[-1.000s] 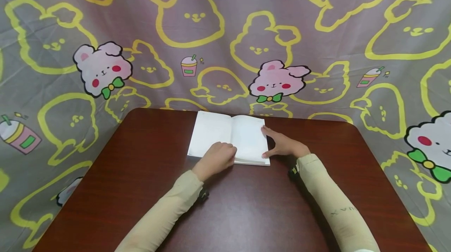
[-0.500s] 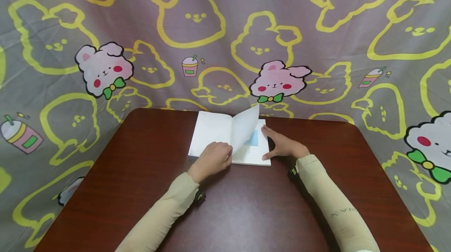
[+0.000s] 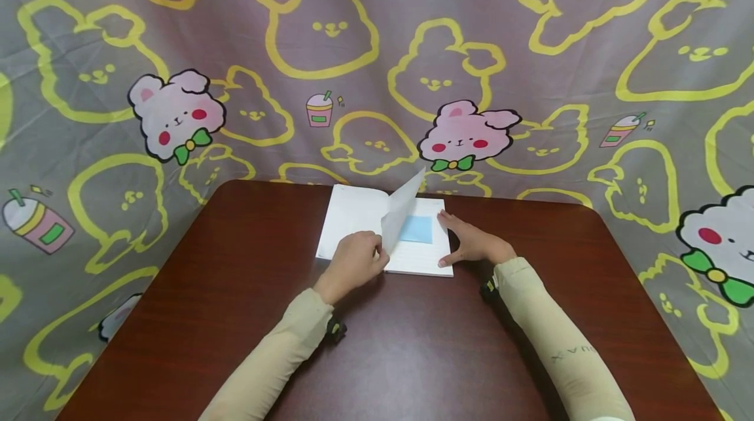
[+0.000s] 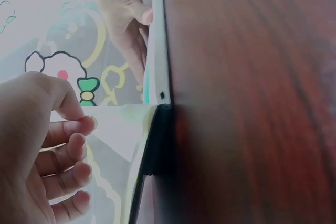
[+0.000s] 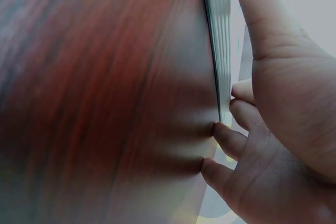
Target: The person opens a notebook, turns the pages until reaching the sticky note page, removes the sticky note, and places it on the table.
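Note:
An open notebook [image 3: 347, 221] with white pages lies at the far side of the table. My left hand [image 3: 353, 262] pinches a page [image 3: 402, 208] by its near edge, and this page stands up slanted from the middle of the notebook. The left wrist view shows thumb and index finger meeting on the raised page [image 4: 113, 132], the other fingers loosely bent. A light blue rectangular slip [image 3: 418, 230] lies on the right-hand page, partly behind the raised one. My right hand [image 3: 471, 241] rests at the notebook's right edge, thumb and fingers spread; the right wrist view shows them beside the page block [image 5: 221, 40].
The table [image 3: 389, 349] has a dark reddish-brown wood top. Right behind its far edge hangs a grey curtain [image 3: 365, 35] with yellow outlines and rabbit faces. Both sleeves are light, and a small black device [image 3: 336, 329] sits at the left wrist.
The page has come up from the right side and swung leftward in my left hand, uncovering the blue slip. My right hand stays at the right edge.

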`<state>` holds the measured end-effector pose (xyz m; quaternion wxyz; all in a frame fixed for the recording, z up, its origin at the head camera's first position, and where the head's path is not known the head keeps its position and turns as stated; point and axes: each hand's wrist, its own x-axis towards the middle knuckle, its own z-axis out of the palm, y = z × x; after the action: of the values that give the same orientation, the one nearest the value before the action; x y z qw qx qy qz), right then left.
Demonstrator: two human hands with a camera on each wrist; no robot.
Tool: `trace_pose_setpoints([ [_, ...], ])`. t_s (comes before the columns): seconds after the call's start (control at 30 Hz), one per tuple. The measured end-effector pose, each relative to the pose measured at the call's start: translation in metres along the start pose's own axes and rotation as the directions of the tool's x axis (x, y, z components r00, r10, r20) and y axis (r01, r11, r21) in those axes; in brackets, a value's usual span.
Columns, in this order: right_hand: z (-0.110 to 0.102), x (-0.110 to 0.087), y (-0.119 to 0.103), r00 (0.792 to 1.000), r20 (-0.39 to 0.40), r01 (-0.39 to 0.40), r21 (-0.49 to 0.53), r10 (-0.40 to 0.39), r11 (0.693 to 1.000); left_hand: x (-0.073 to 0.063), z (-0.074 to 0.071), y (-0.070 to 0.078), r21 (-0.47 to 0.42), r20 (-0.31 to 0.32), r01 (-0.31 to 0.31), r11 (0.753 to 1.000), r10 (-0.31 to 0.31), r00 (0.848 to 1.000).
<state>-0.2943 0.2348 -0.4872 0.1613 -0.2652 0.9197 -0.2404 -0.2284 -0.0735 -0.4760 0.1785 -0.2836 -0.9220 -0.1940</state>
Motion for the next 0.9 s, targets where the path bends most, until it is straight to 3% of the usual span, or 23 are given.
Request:
trace_pose_setpoints([
  [0.17,0.002,-0.001,0.0,1.0,-0.005,-0.001,0.017,0.001,1.0,0.003,-0.005,-0.005,-0.042,-0.041,0.057,0.998,-0.059,0.997],
  [0.6,0.002,-0.002,0.002,1.0,-0.016,0.004,0.016,-0.003,1.0,0.012,-0.037,-0.019,-0.083,-0.187,0.092,0.992,-0.107,0.977],
  [0.9,0.002,-0.002,0.004,1.0,-0.025,0.015,0.018,-0.015,1.0,0.008,-0.049,-0.03,-0.065,-0.17,0.119,0.991,-0.129,0.977],
])
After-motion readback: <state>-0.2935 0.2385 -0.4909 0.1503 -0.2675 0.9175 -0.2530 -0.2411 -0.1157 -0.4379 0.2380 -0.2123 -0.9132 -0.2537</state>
